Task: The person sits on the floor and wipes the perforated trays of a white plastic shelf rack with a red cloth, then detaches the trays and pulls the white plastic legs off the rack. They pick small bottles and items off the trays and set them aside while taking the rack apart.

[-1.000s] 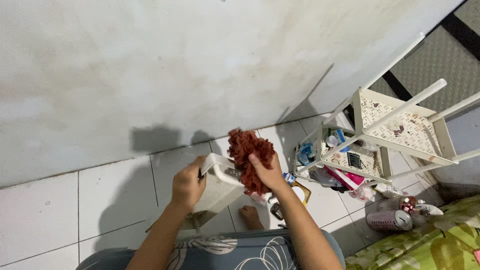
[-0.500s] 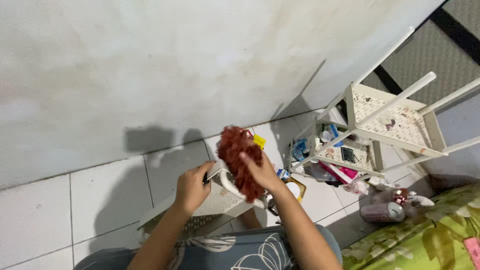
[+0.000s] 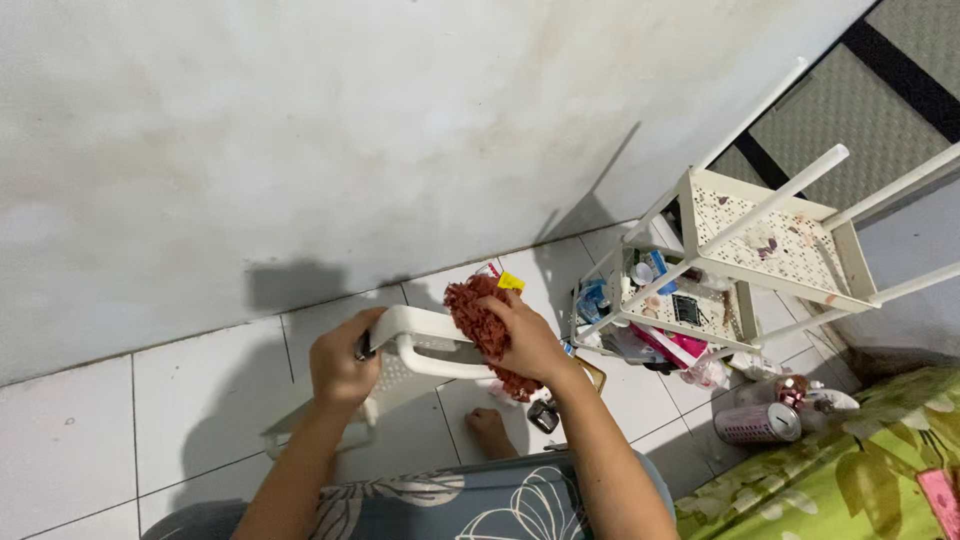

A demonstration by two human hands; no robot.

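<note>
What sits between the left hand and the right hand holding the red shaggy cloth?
In the head view, only the white plastic basket's rim spans from the left hand to the right hand pressing the red shaggy cloth.

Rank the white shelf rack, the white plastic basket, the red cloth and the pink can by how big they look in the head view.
1. White shelf rack, largest.
2. White plastic basket, partly hidden by the hands and nearer the camera, so this place is less sure.
3. Red cloth.
4. Pink can, smallest.
</note>
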